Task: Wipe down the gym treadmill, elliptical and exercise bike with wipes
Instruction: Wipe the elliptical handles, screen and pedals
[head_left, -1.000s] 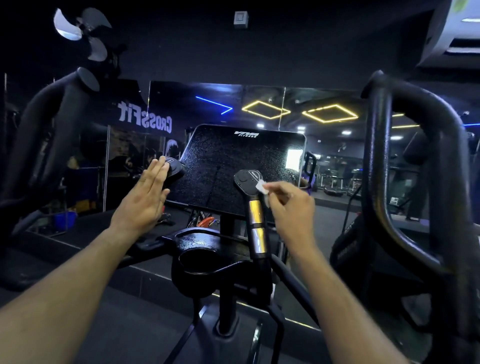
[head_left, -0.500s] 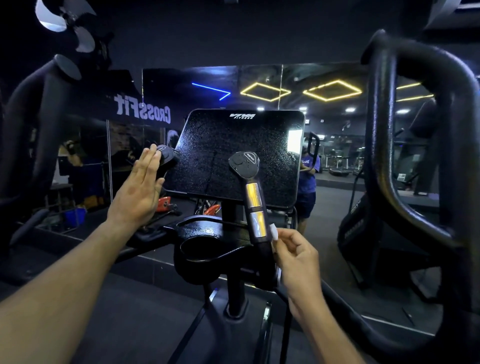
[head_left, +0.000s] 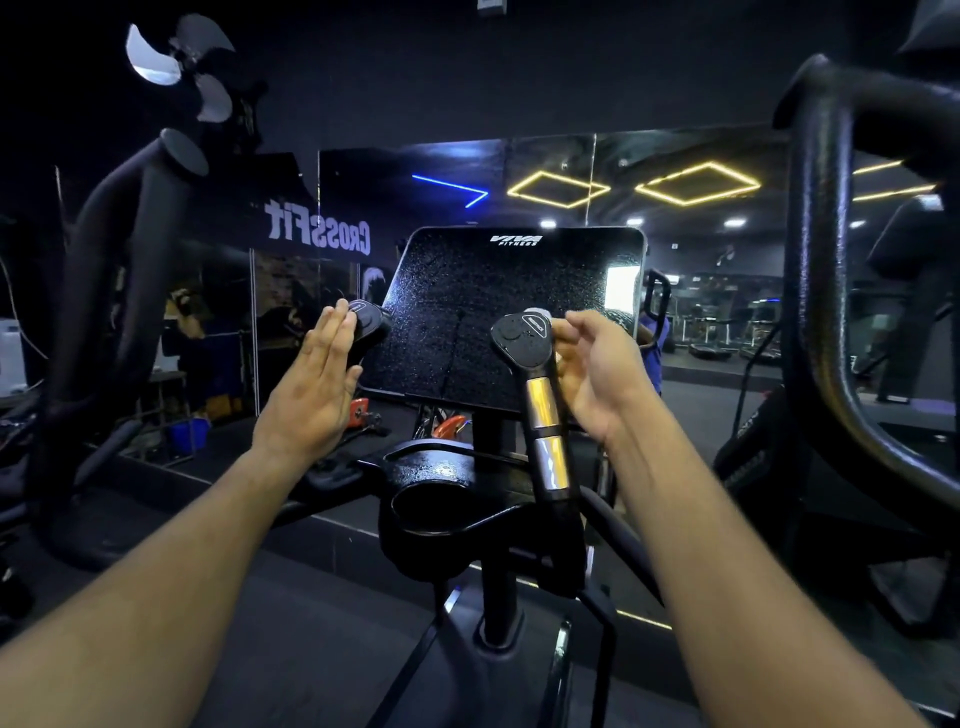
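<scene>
A black exercise machine stands in front of me, its dark wet console panel facing me. The right inner handle rises from the frame, with shiny metal sensor plates and a black button cap. My right hand curls around the back of that handle near the cap, and a small bit of white wipe shows above its fingertips. My left hand is flat with fingers together, its tips touching the left handle cap.
Thick black moving arms rise at the left and right. A black cup holder sits below the console. A wall mirror behind reflects gym lights and other machines. A wall fan hangs at top left.
My right hand with the wipe slid down the right handle to below the sensor plates, then came back up to the cap. My left hand stayed by the left handle cap.
</scene>
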